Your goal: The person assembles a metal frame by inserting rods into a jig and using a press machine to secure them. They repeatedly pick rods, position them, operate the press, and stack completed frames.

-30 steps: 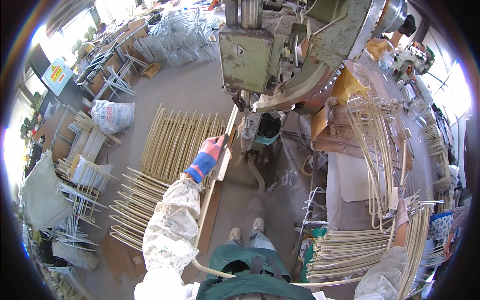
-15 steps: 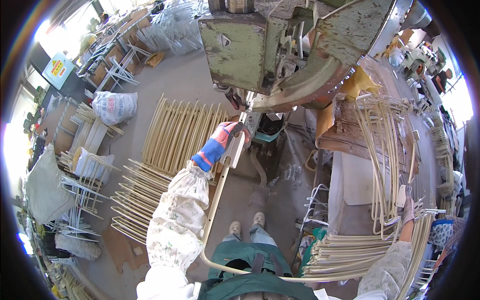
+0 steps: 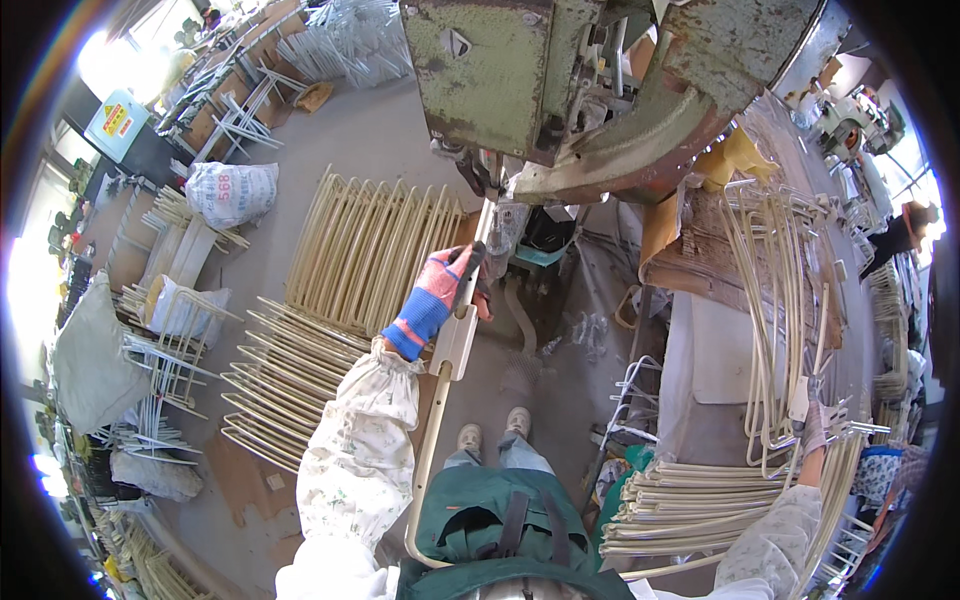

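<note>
Fingers of the left hand [image 3: 438, 290], gloved in blue and pink, were clamped around the frame [image 3: 437, 410] just above the centre of the picture. By the right hand [image 3: 812, 425], at the right of the picture, a tube beside a small white plate was reached; whether its fingers were closed on it could not be told.

Just below the left hand, a pale bracket [image 3: 458, 348] was seen against the frame. From there the frame was carried down to a bend near the apron [image 3: 475, 505] at the bottom centre, and upward to beneath the press [image 3: 480, 80] at the top; whether the press was touched could not be made out.

As a judgement, the frame was to be rated stiff, fairly light for its length, and not fragile, though its smooth cream finish could be slippery under a glove and easily scratched. Because of the length, twisting was to be expected from a single grip; a firm hold was best taken on the straight run close to the bracket, with the bend steadied low down.

Farther out, similar tubes were laid in rows [image 3: 370, 250] left of centre, piled in a stack [image 3: 700, 505] at the lower right, and leaned as a bundle [image 3: 765, 300] above it.
</note>
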A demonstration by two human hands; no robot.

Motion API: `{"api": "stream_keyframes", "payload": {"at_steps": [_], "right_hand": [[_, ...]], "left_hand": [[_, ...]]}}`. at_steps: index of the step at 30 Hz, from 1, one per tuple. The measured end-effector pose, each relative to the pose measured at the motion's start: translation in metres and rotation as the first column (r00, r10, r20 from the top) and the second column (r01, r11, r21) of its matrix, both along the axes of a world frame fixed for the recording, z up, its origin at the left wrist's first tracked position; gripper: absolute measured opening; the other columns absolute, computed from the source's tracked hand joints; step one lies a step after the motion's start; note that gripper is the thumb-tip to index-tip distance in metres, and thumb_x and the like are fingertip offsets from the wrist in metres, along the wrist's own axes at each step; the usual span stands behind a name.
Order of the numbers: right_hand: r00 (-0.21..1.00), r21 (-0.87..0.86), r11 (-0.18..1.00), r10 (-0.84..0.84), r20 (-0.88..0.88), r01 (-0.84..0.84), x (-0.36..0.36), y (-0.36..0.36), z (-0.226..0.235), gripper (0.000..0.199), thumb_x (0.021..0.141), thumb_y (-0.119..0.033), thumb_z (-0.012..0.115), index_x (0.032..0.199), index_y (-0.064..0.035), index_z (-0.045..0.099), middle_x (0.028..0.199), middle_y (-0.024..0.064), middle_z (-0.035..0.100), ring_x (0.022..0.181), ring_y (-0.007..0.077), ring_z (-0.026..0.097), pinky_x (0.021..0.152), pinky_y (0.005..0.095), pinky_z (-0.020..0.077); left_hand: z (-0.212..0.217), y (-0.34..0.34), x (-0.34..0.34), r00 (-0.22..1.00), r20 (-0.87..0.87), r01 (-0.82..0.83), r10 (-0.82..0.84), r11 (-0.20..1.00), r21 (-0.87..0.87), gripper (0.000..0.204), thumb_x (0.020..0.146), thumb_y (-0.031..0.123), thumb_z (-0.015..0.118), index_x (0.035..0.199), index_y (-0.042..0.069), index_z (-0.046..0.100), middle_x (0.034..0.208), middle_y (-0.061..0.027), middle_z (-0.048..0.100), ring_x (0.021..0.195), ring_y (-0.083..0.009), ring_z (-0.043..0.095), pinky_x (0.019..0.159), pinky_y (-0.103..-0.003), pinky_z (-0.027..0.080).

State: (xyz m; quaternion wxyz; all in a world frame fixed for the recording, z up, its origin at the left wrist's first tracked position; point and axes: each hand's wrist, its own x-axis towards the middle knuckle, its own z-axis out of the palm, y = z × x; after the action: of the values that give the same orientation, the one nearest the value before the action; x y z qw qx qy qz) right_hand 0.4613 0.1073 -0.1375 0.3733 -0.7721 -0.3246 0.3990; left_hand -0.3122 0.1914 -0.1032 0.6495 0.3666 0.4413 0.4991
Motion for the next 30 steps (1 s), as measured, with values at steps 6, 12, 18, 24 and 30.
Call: {"api": "stream_keyframes", "payload": {"at_steps": [6,12,18,24,30], "right_hand": [[1.000,-0.065,0.998,-0.007,-0.029,0.005,-0.044,0.008,0.019,0.044,0.074,-0.062,0.057,0.066,-0.0197,0.049,0.048,-0.0050,0.043,0.032,0.0071,0.035,0.031,0.0230,0.0204],[1.000,0.054,0.999,0.002,0.003,-0.002,-0.011,-0.014,-0.005,0.043,0.074,-0.061,0.058,0.068,-0.0195,0.048,0.048,-0.0043,0.041,0.032,0.0069,0.035,0.030,0.0229,0.0198],[0.999,-0.058,0.998,-0.024,0.033,0.026,-0.031,-0.010,0.012,0.042,0.076,-0.060,0.055,0.068,-0.0195,0.049,0.048,-0.0044,0.043,0.032,0.0072,0.035,0.029,0.0224,0.0218],[0.997,0.024,0.999,-0.036,0.071,0.034,-0.021,-0.029,0.021,0.048,0.071,-0.068,0.055,0.066,-0.0212,0.049,0.046,-0.0051,0.040,0.031,0.0067,0.033,0.030,0.0223,0.0200],[0.989,-0.113,0.990,-0.067,0.131,0.082,-0.030,-0.045,0.045,0.048,0.065,-0.070,0.058,0.078,-0.0241,0.055,0.055,-0.0053,0.043,0.036,0.0071,0.032,0.034,0.0232,0.0196]], "left_hand": [[0.016,-0.012,0.007,0.992,-0.120,-0.055,0.048,0.997,-0.055,0.036,0.090,0.031,0.050,0.075,-0.001,0.050,0.053,-0.0109,0.054,0.041,-0.0245,0.058,0.039,-0.033,0.048],[0.006,-0.019,0.009,0.993,-0.120,-0.024,0.017,0.998,-0.056,0.035,0.091,0.030,0.049,0.075,-0.001,0.050,0.053,-0.0110,0.054,0.040,-0.0261,0.058,0.039,-0.035,0.048],[-0.006,-0.015,0.004,0.994,-0.113,-0.024,0.015,0.997,-0.079,0.037,0.090,0.032,0.048,0.075,-0.001,0.050,0.053,-0.0129,0.054,0.040,-0.0296,0.057,0.038,-0.037,0.047],[-0.005,-0.015,0.007,0.965,-0.261,-0.039,0.024,0.998,-0.049,0.038,0.090,0.032,0.047,0.075,-0.003,0.049,0.053,-0.0135,0.052,0.039,-0.0328,0.056,0.037,-0.041,0.046],[-0.003,-0.030,0.019,0.957,-0.291,-0.048,0.019,0.995,-0.092,0.040,0.090,0.037,0.047,0.076,-0.001,0.048,0.053,-0.0140,0.054,0.041,-0.0318,0.058,0.038,-0.038,0.045]]}}
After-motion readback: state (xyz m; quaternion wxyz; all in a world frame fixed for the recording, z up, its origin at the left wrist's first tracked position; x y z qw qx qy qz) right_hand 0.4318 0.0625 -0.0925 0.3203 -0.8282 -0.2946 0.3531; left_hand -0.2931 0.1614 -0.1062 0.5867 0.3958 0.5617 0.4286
